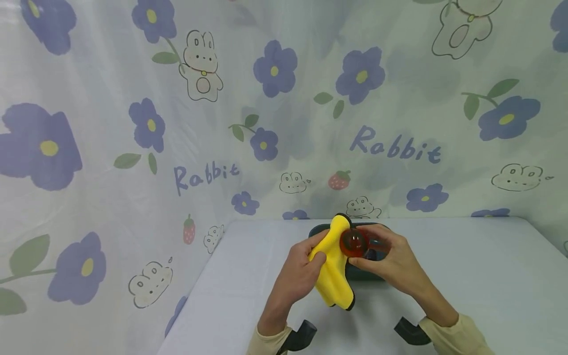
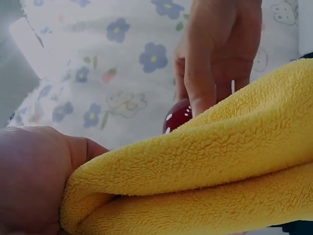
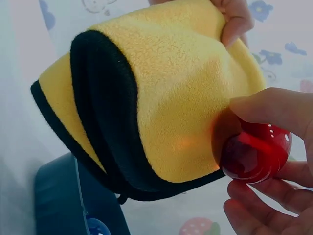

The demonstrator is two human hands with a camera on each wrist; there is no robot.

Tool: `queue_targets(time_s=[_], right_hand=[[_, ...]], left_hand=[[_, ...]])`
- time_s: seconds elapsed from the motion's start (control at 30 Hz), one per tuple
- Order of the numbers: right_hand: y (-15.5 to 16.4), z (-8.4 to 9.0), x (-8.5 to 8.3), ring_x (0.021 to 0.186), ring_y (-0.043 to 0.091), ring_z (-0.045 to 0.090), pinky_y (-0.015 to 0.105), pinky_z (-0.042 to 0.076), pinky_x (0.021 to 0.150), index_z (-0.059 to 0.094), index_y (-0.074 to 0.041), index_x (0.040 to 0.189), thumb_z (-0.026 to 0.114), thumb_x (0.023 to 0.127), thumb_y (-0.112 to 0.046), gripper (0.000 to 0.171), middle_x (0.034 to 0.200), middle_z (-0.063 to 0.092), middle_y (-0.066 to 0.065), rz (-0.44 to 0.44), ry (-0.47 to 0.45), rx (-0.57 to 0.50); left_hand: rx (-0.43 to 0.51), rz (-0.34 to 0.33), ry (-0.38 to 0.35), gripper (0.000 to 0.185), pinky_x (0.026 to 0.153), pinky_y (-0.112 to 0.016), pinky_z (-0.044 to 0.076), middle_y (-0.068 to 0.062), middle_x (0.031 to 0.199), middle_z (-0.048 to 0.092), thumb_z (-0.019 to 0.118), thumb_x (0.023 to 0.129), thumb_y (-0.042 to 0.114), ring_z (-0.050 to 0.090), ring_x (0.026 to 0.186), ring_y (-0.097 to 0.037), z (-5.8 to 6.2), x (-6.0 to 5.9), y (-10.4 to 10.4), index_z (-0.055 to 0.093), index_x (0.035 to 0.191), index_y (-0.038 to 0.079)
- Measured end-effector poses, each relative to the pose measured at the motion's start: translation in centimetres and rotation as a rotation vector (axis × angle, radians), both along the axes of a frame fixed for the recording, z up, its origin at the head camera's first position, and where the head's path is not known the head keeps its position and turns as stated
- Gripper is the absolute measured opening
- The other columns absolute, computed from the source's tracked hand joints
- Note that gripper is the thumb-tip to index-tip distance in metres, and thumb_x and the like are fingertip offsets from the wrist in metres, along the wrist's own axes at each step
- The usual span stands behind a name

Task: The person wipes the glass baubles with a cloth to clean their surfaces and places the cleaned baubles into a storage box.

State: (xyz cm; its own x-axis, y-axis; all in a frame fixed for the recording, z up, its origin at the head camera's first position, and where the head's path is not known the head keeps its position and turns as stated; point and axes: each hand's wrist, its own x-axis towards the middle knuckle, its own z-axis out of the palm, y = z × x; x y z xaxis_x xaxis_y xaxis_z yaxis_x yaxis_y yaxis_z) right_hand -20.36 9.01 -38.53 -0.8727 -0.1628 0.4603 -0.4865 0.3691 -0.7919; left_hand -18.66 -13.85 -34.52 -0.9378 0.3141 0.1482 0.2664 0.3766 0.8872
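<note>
My left hand [image 1: 301, 268] grips a folded yellow cloth [image 1: 334, 268] with dark edging, its thumb lying over the front of the fold. The cloth hangs down in several plush layers, and the right wrist view shows its dark trim [image 3: 105, 112]. Between the thumb and fingers of my right hand [image 1: 397, 256] is a see-through red ball [image 3: 257, 154], held right at the face of the cloth. A red glow falls on the yellow fabric beside it. In the left wrist view the cloth hides most of the ball [image 2: 178, 116].
Behind the hands stands a dark teal box [image 1: 366, 274] on the white-covered table [image 1: 479, 276]. A blue ball [image 3: 98, 226] shows inside it. A curtain [image 1: 284, 113] with flowers and rabbits hangs at the back and left. Black curved pieces [image 1: 412, 331] sit at both wrists.
</note>
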Motion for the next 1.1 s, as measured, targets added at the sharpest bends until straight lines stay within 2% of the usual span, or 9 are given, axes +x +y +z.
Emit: queue_targets(time_s=[0.2,0.47,0.77,1.1], right_hand=[[-0.3,-0.3,0.1,0.099,0.004,0.066,0.021,0.058,0.089,0.067,-0.012,0.13,0.092,0.075,-0.021,0.061,0.122,0.069,0.002,0.022,0.02,0.025],[-0.7,-0.3,0.4,0.101,0.005,0.066,0.018,0.057,0.091,0.067,-0.012,0.13,0.092,0.075,-0.024,0.062,0.12,0.067,0.0,0.058,0.033,0.041],[-1.1,-0.2,1.2,0.1,0.005,0.065,0.018,0.057,0.09,0.068,-0.015,0.132,0.092,0.076,-0.025,0.061,0.117,0.066,-0.004,0.106,0.057,0.059],[-1.3,0.1,1.5,0.106,0.005,0.066,0.018,0.057,0.092,0.067,-0.013,0.133,0.089,0.077,-0.012,0.06,0.127,0.066,0.005,0.158,0.095,-0.04]], left_hand=[[-0.004,0.028,0.039,0.051,0.077,-0.024,0.054,-0.009,0.112,0.066,0.048,0.101,0.011,0.06,0.083,-0.015,0.2,0.3,0.1,0.054,0.151,0.016],[-0.015,0.006,0.106,0.05,0.076,-0.024,0.054,-0.009,0.114,0.067,0.047,0.1,0.008,0.06,0.08,-0.014,-0.2,0.2,0.1,0.056,0.149,0.016],[-0.061,-0.043,0.099,0.049,0.078,-0.023,0.053,-0.008,0.119,0.067,0.046,0.101,0.01,0.059,0.082,-0.012,-0.7,-0.3,-0.1,0.057,0.148,0.015],[-0.037,-0.084,0.093,0.046,0.077,-0.022,0.054,-0.01,0.116,0.066,0.045,0.103,0.013,0.06,0.078,-0.011,-0.9,-0.6,-0.3,0.055,0.148,0.012]])
